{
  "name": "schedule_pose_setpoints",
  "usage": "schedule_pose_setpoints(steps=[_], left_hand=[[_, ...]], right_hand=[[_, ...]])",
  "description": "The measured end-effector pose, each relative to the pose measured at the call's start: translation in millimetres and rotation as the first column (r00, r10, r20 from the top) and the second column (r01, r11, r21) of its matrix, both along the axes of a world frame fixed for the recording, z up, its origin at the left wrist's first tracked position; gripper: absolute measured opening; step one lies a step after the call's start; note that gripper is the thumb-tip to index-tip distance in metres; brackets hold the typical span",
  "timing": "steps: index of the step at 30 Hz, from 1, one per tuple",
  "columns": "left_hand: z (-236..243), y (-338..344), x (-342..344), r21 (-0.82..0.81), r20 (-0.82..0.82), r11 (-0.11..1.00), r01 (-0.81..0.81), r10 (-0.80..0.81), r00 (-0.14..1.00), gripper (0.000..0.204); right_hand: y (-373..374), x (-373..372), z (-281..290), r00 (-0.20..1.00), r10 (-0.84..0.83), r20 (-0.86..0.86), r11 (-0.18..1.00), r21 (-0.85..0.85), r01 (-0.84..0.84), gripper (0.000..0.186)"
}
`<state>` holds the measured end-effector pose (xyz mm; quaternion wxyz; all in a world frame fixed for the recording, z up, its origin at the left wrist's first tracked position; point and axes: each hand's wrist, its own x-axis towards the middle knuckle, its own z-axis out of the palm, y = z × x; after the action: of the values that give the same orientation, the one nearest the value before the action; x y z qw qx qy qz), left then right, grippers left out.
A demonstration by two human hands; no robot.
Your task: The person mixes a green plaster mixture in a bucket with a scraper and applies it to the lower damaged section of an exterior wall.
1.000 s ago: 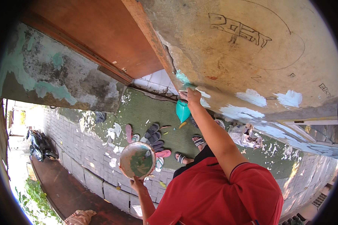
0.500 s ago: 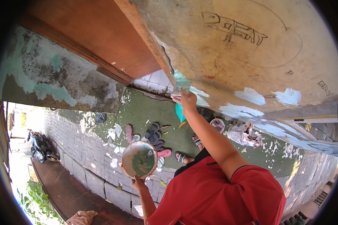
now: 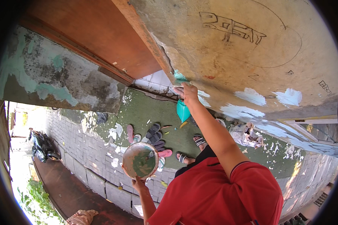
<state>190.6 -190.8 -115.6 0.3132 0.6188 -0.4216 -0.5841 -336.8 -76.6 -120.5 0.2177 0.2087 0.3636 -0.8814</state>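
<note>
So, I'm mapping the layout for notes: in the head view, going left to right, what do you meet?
Parked motorbike → round metal bowl held in the left hand → teal scoop-like thing below the right hand at the wall → crumpled bag on the ground.

You wear a red short-sleeved polo shirt (image 3: pixel 221 191) with a thin dark-and-white band edging the sleeve cuff, dark shorts (image 3: pixel 199 159) below it, bare forearms, and striped black-and-white slide sandals (image 3: pixel 199 141) on both feet.
</note>
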Motion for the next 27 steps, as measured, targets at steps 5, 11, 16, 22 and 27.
schedule_pose_setpoints(steps=[5, 11, 16, 22, 27], left_hand=[[4.7, 6.2, -4.6, -0.001, 0.023, 1.0, -0.003, 0.003, 1.0, 0.045], [0.2, 4.9, -1.1, 0.018, -0.001, 1.0, 0.019, -0.019, 1.0, 0.047], [-0.6, 2.9, -6.2, 0.003, -0.009, 1.0, 0.008, -0.008, 1.0, 0.045], [-7.5, 0.5, -2.5, 0.02, 0.0, 1.0, -0.006, 0.006, 1.0, 0.049], [-0.8, 3.5, -8.6, 0.022, -0.01, 0.998, 0.059, -0.059, 0.998, 0.05]], right_hand=[[1.5, 16.1, 45.2, 0.997, -0.011, -0.073, 1.0, -0.012, 0.01, 0.018], [11.1, 38.1, 18.7, 0.998, 0.053, -0.016, 0.999, -0.009, -0.053, 0.022], [4.6, 4.1, -3.5, 0.996, 0.052, 0.066, 0.998, -0.027, -0.051, 0.019], [-6.5, 8.4, 48.8, 0.998, -0.067, -0.021, 0.988, -0.139, 0.064, 0.021], [-7.9, 36.4, 67.9, 0.997, -0.058, -0.054, 0.984, -0.172, 0.048, 0.025]])
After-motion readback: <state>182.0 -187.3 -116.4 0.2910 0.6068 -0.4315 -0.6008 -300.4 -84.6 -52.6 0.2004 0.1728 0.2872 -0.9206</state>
